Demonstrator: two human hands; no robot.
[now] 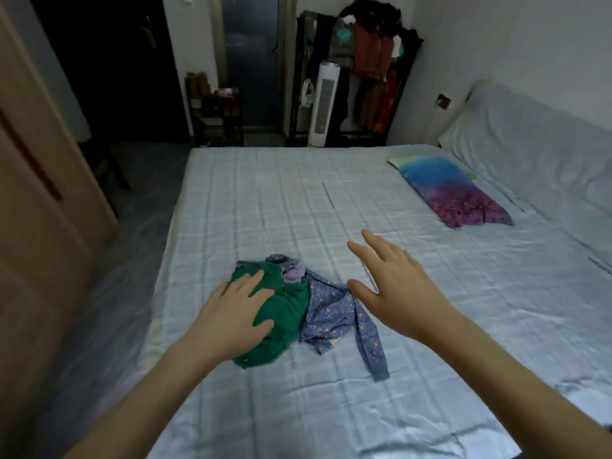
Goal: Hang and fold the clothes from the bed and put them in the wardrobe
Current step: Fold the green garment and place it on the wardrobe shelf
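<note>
On the bed (331, 207), left hand (231, 313) fingers (255, 281) lie spread on the green garment (288, 313); right hand (397, 286) hovers splayed, holding nothing.

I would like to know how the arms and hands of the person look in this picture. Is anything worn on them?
Both forearms are bare up to the lower edge of the picture; no sleeve shows. The left hand and the right hand wear no glove, and I see no ring, watch or bracelet on either wrist. The nails look short and unpainted, though the picture is soft.

Matt green cloth garment (284, 313), slightly shiny quilted bedsheet (331, 210), smooth wooden door (39, 193)
</note>
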